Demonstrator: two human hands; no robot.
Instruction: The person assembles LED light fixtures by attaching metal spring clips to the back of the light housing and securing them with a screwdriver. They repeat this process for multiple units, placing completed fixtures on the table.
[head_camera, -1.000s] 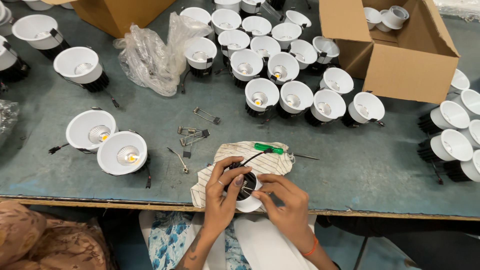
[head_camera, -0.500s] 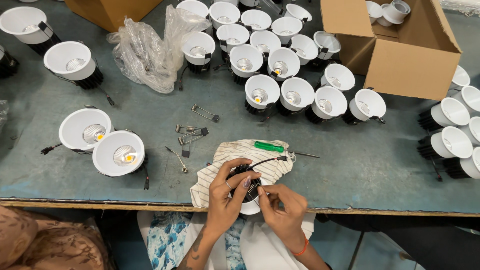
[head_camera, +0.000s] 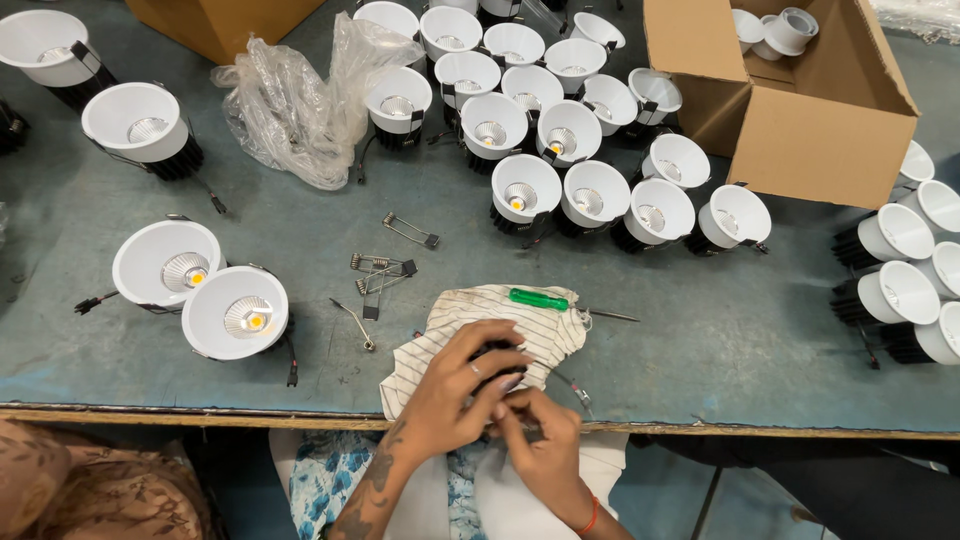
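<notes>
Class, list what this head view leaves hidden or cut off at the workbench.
- Black lamp part: mostly covered by the left hand and right hand.
- Striped cloth: near edge hidden under both hands.
- Cardboard box: contents mostly behind its wall.
- Right-edge downlights: cut off by the frame.

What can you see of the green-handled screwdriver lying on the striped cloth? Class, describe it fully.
The green-handled screwdriver has a glossy, plastic-looking green handle and a thin dark metal shaft. It lies flat, handle to the left, shaft pointing right and a little downward. The handle rests on the upper edge of the crumpled white cloth with thin dark stripes; the shaft runs past the cloth onto the grey-blue worktable. Neither of the hands touches it; both work just below it, at the table's near edge.
</notes>
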